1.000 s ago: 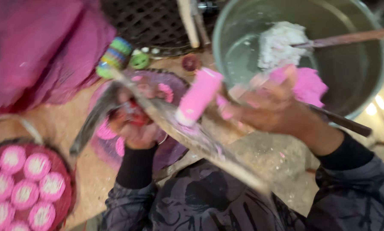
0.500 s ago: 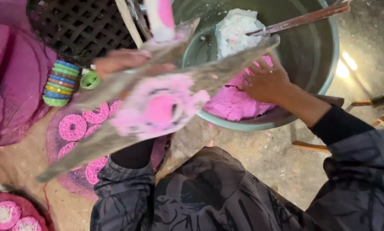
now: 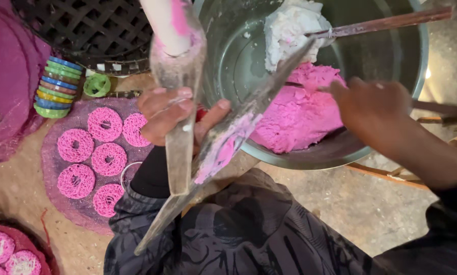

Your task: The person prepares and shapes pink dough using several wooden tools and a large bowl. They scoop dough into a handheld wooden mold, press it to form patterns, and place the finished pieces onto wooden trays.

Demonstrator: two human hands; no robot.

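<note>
left hand [image 3: 170, 114] grips the metal press [image 3: 180, 76]; right hand [image 3: 373, 109] digs, fingers curled, into soft, sticky-looking pink dough [image 3: 300, 114] at the bowl's [image 3: 249, 71] near rim.

Two hands are showing: the left hand [image 3: 170, 114] and the right hand [image 3: 376, 109]. One large metal bowl [image 3: 228, 56] is sitting just beyond them, holding two lumps of dough: one pink lump [image 3: 297, 114] right by the right hand and one white lump [image 3: 289, 28] beyond it. One wooden stick [image 3: 386, 23] is lying across the bowl. Left of the left hand, six pink lacy rings [image 3: 104, 125] are lying on one round mat [image 3: 55, 203]. Farther left, one stack of coloured bangles [image 3: 55, 86] is resting, with one single green ring [image 3: 97, 85] beside it.
</note>
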